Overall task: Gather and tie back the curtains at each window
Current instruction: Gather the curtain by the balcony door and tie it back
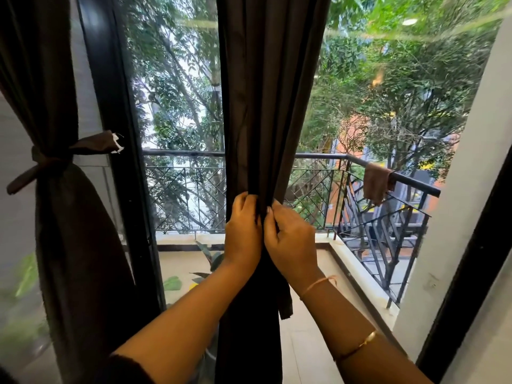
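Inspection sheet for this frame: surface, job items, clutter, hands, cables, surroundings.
Surface: balcony floor, pale tiles.
Job's things: middle curtain gathered, no knot visible; dark strip dangles below the hands; left curtain tied with a band.
Clutter: brown cloth draped on railing; plant on the balcony.
Grippers: left hand and right hand both pinch the middle curtain's folds.
Cables: nothing seen.
Surroundings: trees beyond the railing.

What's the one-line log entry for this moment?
left hand: grips middle curtain | right hand: pinches it | left curtain: tied back
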### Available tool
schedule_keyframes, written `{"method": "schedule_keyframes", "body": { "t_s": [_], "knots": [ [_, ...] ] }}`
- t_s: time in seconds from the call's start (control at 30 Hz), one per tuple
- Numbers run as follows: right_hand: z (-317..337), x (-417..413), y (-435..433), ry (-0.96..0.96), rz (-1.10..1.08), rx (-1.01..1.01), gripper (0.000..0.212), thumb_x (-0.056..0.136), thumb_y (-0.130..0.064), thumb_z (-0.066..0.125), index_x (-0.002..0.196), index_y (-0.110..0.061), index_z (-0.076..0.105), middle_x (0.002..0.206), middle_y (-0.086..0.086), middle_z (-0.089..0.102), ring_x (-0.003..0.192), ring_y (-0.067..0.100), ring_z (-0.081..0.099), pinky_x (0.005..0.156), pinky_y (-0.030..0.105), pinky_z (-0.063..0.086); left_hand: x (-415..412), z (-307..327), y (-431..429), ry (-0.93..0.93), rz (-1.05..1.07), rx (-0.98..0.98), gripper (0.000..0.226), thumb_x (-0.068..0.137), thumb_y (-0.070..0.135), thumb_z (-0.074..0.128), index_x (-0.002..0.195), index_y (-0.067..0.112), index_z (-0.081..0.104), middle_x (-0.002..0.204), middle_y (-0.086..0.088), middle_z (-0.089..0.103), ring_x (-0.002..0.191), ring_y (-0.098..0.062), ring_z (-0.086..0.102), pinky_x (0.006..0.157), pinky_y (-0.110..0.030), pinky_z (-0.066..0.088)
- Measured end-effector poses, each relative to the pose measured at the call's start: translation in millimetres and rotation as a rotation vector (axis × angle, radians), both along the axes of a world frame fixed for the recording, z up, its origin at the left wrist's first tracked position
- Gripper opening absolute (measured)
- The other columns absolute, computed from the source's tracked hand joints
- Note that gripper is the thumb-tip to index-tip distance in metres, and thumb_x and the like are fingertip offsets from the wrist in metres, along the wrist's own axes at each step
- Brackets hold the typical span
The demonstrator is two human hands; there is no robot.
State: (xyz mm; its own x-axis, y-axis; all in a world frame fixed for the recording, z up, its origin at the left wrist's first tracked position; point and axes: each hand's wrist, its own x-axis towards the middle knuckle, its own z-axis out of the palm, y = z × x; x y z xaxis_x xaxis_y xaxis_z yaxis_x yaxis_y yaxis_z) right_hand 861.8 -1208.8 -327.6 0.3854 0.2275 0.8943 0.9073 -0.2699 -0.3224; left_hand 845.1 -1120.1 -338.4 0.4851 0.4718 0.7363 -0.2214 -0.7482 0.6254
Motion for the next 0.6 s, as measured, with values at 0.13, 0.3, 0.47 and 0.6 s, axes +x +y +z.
{"method": "schedule_keyframes", "body": {
  "t_s": [0.13,0.3,0.47,0.6],
  "knots": [
    [4.0,-7.1,0.5,-0.029,-0.034,-0.031,0.024,0.086,-0.011,0.054,0.099,0.0,0.07,0.083,0.012,0.073,0.065,0.022,0.068,0.06,0.024,0.053,1.7,1.3,2.7,0.018,0.03,-0.05,0.01,0.096,0.034,0.043,0.092,0.035,0.053,0.074,0.014,0.065,0.065,0.001,0.061,0.053,-0.014,0.042],
    [4.8,-11.3,3.1,-0.049,-0.073,-0.055,0.028,0.087,-0.017,0.053,0.102,0.0,0.07,0.085,0.013,0.073,0.065,0.023,0.069,0.057,0.026,0.054,1.6,2.6,1.9,0.064,0.019,-0.036,0.015,0.098,0.031,0.04,0.111,0.029,0.048,0.076,0.012,0.062,0.064,0.006,0.059,0.052,-0.009,0.042],
    [6.2,-2.5,0.9,-0.032,-0.079,-0.051,0.019,0.089,-0.017,0.058,0.081,-0.004,0.069,0.064,0.009,0.068,0.051,0.02,0.06,0.047,0.022,0.04,-2.7,7.8,-2.6,0.097,0.015,-0.05,0.021,0.097,0.027,0.04,0.109,0.017,0.054,0.093,0.006,0.061,0.074,-0.016,0.061,0.056,-0.021,0.041],
    [8.7,26.0,-11.5,0.137,-0.165,-0.043,0.029,0.093,-0.019,0.054,0.071,-0.002,0.062,0.058,0.016,0.061,0.052,0.03,0.056,0.051,0.026,0.032,-8.8,8.8,0.5,0.075,0.127,0.134,0.025,0.088,0.003,0.05,0.11,0.008,0.06,0.115,-0.007,0.057,0.089,-0.025,0.059,0.068,-0.018,0.036]
  ]
}}
